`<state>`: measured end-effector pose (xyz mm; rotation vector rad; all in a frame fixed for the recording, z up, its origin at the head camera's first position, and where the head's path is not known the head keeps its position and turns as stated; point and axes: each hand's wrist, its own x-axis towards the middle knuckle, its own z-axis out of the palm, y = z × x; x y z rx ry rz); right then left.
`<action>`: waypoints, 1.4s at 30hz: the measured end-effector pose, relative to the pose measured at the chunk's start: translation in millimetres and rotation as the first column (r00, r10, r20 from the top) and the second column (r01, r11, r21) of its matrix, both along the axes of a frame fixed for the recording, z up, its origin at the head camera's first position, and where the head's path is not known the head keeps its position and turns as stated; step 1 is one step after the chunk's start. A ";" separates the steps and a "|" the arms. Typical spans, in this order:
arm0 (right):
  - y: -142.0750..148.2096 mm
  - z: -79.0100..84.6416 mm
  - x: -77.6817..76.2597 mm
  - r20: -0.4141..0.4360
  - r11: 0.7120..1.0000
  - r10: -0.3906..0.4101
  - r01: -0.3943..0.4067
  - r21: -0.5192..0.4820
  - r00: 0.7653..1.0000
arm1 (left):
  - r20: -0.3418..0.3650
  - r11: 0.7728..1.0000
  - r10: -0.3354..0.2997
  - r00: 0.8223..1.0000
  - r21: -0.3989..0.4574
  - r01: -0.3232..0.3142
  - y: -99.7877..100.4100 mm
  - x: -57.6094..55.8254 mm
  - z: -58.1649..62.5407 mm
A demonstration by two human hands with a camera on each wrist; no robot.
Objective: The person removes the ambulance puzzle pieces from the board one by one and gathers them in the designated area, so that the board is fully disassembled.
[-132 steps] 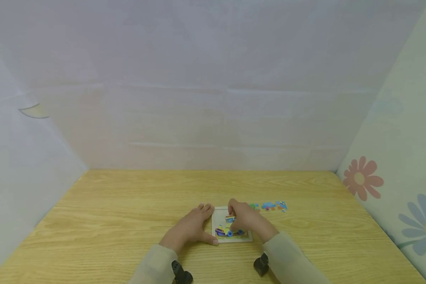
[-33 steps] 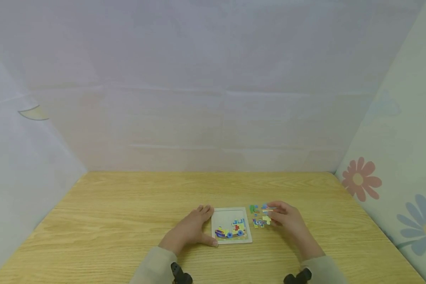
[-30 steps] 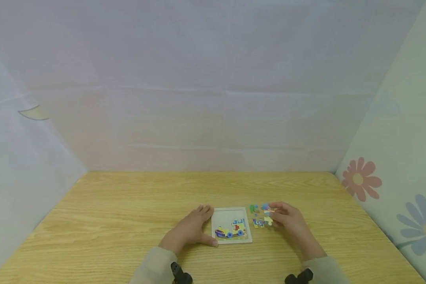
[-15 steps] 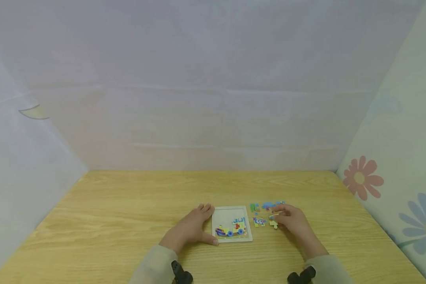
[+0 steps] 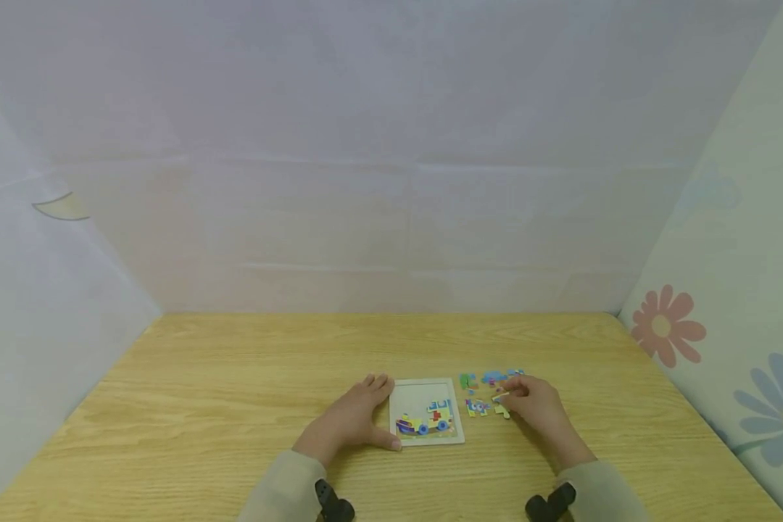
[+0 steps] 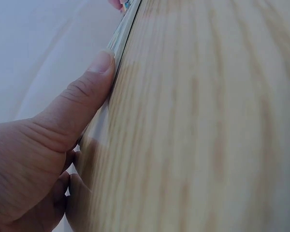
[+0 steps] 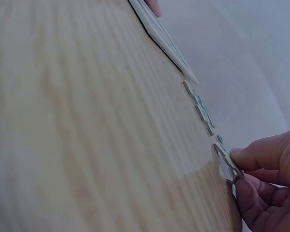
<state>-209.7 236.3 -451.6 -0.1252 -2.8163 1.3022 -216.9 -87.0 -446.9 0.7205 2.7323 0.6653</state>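
Note:
A square puzzle tray [image 5: 458, 429] with a pale rim lies on the table, and joined pieces [image 5: 424, 426] picturing a colourful vehicle fill its lower part. My left hand [image 5: 349, 417] rests along the tray's left edge, fingers extended at the far corner and thumb [image 6: 99, 67] at the near one. To the tray's right, my right hand [image 5: 536, 406] pinches a yellow puzzle piece [image 5: 502, 412] between thumb and fingers. In the right wrist view the puzzle piece [image 7: 226, 155] is tilted, one end close to the tabletop. Part of it is hidden by the fingertips.
Several loose pieces lie right of the tray: a green one [image 5: 466, 380], blue ones [image 5: 494, 377] behind the right hand, and a piece with a pair of eyes [image 5: 477, 407]. Pale cloth walls [image 5: 391, 217] stand behind and beside the wooden table [image 5: 248, 377].
My right hand has gone from the tray to the loose pieces, then drawn the yellow puzzle piece slightly toward me and tilted it. My left hand has stayed at the tray.

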 end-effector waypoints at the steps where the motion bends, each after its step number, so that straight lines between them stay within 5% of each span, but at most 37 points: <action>1: 0.0 0.4 0.3 0.000 1.000 -0.002 0.002 0.004 1.000 | -0.001 1.000 0.000 1.000 0.001 0.000 -0.1 0.1 0.0; 10: -0.4 6.0 5.5 0.012 0.999 -0.041 0.041 0.004 0.999 | -0.003 1.000 -0.003 1.000 -0.002 0.003 0.0 0.4 1.3; 21: -6.0 24.9 5.5 0.003 0.991 -0.063 0.062 -0.121 0.998 | -0.010 1.000 -0.012 1.000 -0.001 0.012 0.2 0.8 -0.1; 31: -16.7 40.8 3.3 -0.073 0.951 -0.046 0.022 -0.307 0.996 | -0.001 1.000 -0.010 1.000 0.001 0.010 0.1 0.1 -0.9; 42: -35.0 42.0 -5.0 -0.112 0.954 0.081 -0.109 -0.280 0.990 | -0.008 1.000 -0.012 1.000 -0.009 0.012 0.5 -0.1 -0.3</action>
